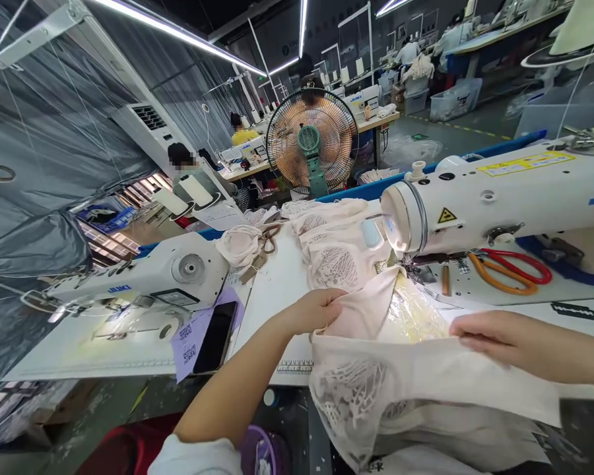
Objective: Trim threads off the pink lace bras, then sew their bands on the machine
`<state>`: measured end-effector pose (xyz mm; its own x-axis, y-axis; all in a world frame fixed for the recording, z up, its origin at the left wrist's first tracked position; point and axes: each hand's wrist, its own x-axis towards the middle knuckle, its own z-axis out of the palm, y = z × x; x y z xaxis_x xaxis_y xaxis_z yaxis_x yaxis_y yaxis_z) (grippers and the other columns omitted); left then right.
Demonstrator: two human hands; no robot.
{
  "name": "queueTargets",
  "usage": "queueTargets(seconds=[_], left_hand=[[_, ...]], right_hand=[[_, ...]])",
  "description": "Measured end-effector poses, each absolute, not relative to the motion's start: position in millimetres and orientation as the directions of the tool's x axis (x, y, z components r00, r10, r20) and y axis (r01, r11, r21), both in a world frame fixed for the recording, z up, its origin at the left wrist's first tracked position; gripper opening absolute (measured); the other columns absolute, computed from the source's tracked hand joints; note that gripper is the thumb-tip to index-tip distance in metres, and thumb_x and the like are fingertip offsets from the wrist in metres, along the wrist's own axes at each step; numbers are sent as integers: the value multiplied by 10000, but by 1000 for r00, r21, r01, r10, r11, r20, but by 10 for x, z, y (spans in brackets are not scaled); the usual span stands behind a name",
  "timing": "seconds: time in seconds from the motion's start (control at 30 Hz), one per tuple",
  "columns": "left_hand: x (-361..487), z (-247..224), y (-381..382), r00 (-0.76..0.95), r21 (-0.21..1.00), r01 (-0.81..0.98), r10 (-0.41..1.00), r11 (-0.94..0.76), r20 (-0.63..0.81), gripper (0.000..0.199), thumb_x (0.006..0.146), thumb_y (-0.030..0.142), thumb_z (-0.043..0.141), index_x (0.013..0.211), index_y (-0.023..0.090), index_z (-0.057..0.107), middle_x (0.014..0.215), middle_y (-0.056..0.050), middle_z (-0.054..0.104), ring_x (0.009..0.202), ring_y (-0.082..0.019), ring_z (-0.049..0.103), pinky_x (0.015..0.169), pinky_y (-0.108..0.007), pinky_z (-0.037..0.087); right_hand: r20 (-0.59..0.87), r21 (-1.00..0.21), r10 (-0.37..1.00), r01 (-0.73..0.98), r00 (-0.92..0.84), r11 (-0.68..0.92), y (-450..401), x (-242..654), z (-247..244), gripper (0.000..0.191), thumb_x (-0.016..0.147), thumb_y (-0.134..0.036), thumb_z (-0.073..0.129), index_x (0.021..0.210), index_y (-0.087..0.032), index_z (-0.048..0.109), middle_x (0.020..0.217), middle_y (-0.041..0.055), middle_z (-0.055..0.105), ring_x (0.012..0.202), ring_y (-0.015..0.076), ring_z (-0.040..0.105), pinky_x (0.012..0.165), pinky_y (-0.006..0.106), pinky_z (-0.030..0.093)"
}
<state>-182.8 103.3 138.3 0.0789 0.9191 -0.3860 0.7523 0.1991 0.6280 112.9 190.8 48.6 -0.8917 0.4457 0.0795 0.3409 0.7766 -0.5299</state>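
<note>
A pale pink lace garment [356, 402] hangs over the table's front edge, its upper part reaching up to the needle area of the white sewing machine [445, 204] on the right. My left hand [317, 311] pinches the fabric at the garment's left side. On the right, my right hand [490, 336] grips the band's upper edge between thumb and fingers. Between the hands the cloth is spread, and a shiny lit patch [416, 310] shows there. More lace pieces [331, 257] lie in a row behind my left hand.
Orange-handled scissors [505, 280], red-handled scissors [529, 260] and a black blade [574, 310] lie at the right. A phone [216, 338] rests on purple paper [185, 346] beside the left sewing machine [178, 274]. Behind the table stands a large fan [311, 142]; people sit farther back.
</note>
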Motion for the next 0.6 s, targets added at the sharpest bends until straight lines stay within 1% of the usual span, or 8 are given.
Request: queueTargets(seconds=[0.03,0.1,0.2,0.3,0.4,0.43,0.5,0.6], left_hand=[[-1836,1340,1055,91,647,725,899,235,-429,374,814,171,364,1099,165,606,803,-7,641,614,-114,538,514,-202,400],[-1836,1252,1063,94,644,709,866,289,-491,385,814,173,365,1127,163,590,692,9,599,532,-104,491,464,-196,360],[-1751,1200,1000,75,546,808,881,221,-467,431,817,169,366,1210,177,543,742,-10,632,603,-134,552,530,-220,415],[-1519,1270,913,108,302,953,918,13,-381,498,824,187,386,1317,205,455,888,-57,668,734,-199,614,592,-274,449],[-1201,1371,903,138,66,990,915,-122,-378,634,770,197,503,1388,169,360,895,-99,656,719,-233,622,558,-295,443],[-1101,1395,925,146,31,989,904,-146,-403,654,737,191,558,1368,151,391,890,-109,653,720,-234,621,558,-292,443],[-940,1417,1000,164,23,984,866,-174,-473,581,659,158,657,1229,151,545,896,-115,653,753,-231,623,586,-287,448],[-821,1390,1132,167,124,985,863,-123,-476,378,554,76,722,916,174,678,841,-90,663,766,-227,626,632,-297,453]], right_hand=[[16,-501,439,373,-898,781,1996,1107,439,324,926,-281,331,632,-241,461,578,-23,577,522,123,559,445,204,394],[28,-340,508,469,-861,815,2108,1015,313,286,897,-229,366,630,-231,469,579,-15,573,508,131,550,441,221,366],[116,-194,564,538,-817,820,2122,848,136,239,845,-171,401,637,-222,508,617,14,580,551,165,553,468,260,331],[170,-146,565,547,-807,825,2056,750,63,240,833,-157,411,627,-215,519,646,28,572,613,183,545,537,286,345],[230,-95,581,576,-781,812,2004,730,71,241,854,-179,408,653,-213,536,709,40,579,683,198,543,608,310,368],[247,-78,586,587,-772,806,1991,731,76,244,861,-200,410,651,-213,533,713,42,575,690,204,539,610,316,368],[267,-48,591,602,-761,797,1963,737,77,268,869,-244,416,620,-215,511,663,36,549,649,204,520,572,314,355],[277,-31,587,604,-761,796,1909,759,41,298,882,-262,398,600,-225,491,579,18,515,574,189,507,510,305,343]])
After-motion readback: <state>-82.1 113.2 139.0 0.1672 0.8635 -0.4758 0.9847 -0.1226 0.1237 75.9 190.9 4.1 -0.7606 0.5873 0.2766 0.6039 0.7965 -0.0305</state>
